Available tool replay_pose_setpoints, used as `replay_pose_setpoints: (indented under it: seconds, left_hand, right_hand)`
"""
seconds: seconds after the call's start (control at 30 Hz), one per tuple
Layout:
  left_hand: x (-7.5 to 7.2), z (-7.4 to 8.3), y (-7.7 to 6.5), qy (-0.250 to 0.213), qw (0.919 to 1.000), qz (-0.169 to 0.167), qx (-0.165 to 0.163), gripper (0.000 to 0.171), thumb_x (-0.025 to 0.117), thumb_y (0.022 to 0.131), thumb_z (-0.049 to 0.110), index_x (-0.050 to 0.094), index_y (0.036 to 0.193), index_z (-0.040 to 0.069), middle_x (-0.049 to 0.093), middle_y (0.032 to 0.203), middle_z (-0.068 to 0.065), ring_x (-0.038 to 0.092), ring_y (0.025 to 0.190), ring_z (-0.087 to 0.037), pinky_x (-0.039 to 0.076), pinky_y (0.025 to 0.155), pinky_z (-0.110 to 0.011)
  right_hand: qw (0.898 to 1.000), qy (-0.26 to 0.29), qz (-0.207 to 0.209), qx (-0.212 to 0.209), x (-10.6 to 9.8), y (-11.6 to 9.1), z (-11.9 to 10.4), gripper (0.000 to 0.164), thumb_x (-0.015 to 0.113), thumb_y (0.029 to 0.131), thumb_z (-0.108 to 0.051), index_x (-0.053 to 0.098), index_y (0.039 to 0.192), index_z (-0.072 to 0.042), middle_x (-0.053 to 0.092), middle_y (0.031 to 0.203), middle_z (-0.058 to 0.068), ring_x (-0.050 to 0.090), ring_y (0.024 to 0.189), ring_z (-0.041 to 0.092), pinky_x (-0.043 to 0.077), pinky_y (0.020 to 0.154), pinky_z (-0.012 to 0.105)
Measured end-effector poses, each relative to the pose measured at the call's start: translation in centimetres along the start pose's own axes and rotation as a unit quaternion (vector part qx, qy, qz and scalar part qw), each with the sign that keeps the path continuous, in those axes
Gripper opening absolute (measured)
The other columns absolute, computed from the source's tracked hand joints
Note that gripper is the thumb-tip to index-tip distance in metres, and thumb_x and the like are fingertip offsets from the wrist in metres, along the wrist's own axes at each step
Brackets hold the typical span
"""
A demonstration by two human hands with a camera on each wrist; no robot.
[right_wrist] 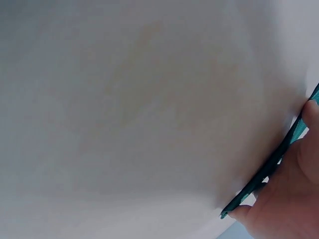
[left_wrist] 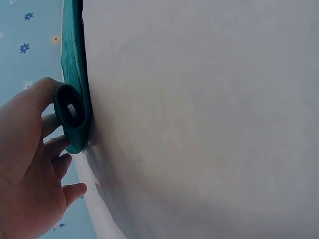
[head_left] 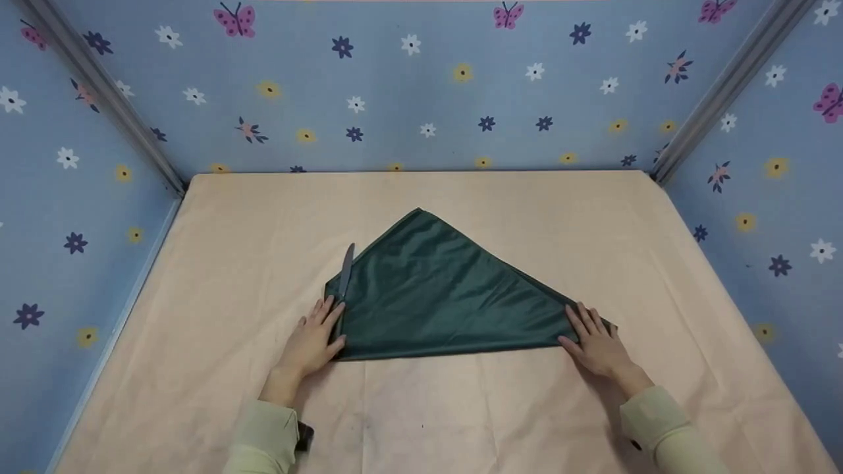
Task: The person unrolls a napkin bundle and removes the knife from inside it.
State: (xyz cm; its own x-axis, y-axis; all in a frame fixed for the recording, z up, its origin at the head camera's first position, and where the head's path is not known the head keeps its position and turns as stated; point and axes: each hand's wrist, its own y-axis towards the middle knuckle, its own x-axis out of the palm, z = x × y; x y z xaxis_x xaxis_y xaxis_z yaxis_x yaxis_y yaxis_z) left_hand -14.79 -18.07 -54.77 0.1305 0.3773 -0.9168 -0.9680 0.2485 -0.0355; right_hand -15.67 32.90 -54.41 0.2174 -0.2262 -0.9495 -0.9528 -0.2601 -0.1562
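Observation:
A dark green cloth (head_left: 448, 289) lies folded on the table, its peak pointing away from me and a long straight edge near me. Its left end is turned over into a small roll (left_wrist: 75, 134), hollow at the near end, with something pale inside. A table knife (head_left: 347, 266) lies along that end; its blade sticks out and the cloth hides its lower part. My left hand (head_left: 313, 339) grips the rolled end between thumb and fingers. At the right corner, my right hand (head_left: 596, 345) rests with extended fingers on the cloth, its thumb by the near edge.
A pale peach cover (head_left: 421, 415) with faint creases lies over the table. Blue panels (head_left: 421, 85) printed with flowers and butterflies stand at the back and both sides, with grey posts (head_left: 731, 92) at the back corners.

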Motion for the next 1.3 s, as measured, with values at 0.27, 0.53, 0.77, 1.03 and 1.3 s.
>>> replay_pose_setpoints:
  seconds: [0.27,0.53,0.77,1.03,1.3]
  left_hand:
    - [-0.11,-0.16,-0.13,-0.013,0.9998,0.002,-0.014,0.059,0.053,0.086,0.026,0.033,0.137,0.004,0.024,0.141,-0.02,0.018,0.129,-0.037,0.02,0.097,-0.057]
    - [-0.45,-0.41,-0.36,-0.015,0.9998,0.012,-0.003,0.057,0.052,0.087,0.026,0.033,0.136,0.002,0.026,0.14,-0.021,0.02,0.128,-0.038,0.023,0.096,-0.056]
    - [-0.55,-0.63,-0.48,-0.018,0.9997,0.009,-0.012,0.056,0.05,0.088,0.026,0.033,0.137,0.003,0.026,0.14,-0.02,0.02,0.128,-0.037,0.021,0.097,-0.055]
    - [-0.82,-0.41,-0.73,-0.023,0.9995,0.016,-0.017,0.053,0.049,0.089,0.022,0.034,0.136,0.002,0.028,0.139,-0.021,0.022,0.127,-0.04,0.022,0.096,-0.056]
    - [-0.86,-0.44,-0.85,-0.017,0.9995,0.026,-0.011,0.052,0.05,0.088,0.02,0.036,0.134,0.001,0.033,0.136,-0.021,0.027,0.125,-0.039,0.025,0.095,-0.056]
  right_hand:
    - [1.0,-0.009,0.006,0.0,0.01,0.0,0.07,0.066,0.041,0.092,-0.041,0.021,0.14,-0.001,0.013,0.143,0.024,0.009,0.129,0.042,0.009,0.093,0.066]
    - [1.0,-0.008,-0.004,-0.002,0.05,0.14,0.26,0.067,0.037,0.092,-0.044,0.019,0.14,-0.001,0.01,0.144,0.024,0.007,0.129,0.042,0.007,0.093,0.066]
    - [1.0,-0.004,-0.008,-0.003,0.08,0.21,0.32,0.067,0.037,0.092,-0.044,0.018,0.14,-0.001,0.01,0.144,0.023,0.007,0.129,0.042,0.008,0.093,0.066]
    - [1.0,-0.008,0.0,-0.004,0.16,0.23,0.33,0.067,0.039,0.092,-0.043,0.02,0.14,-0.001,0.011,0.143,0.023,0.009,0.129,0.043,0.009,0.093,0.066]
    - [1.0,-0.006,-0.011,-0.001,0.33,0.19,0.43,0.067,0.037,0.092,-0.044,0.018,0.141,-0.002,0.01,0.144,0.023,0.007,0.129,0.042,0.008,0.093,0.065]
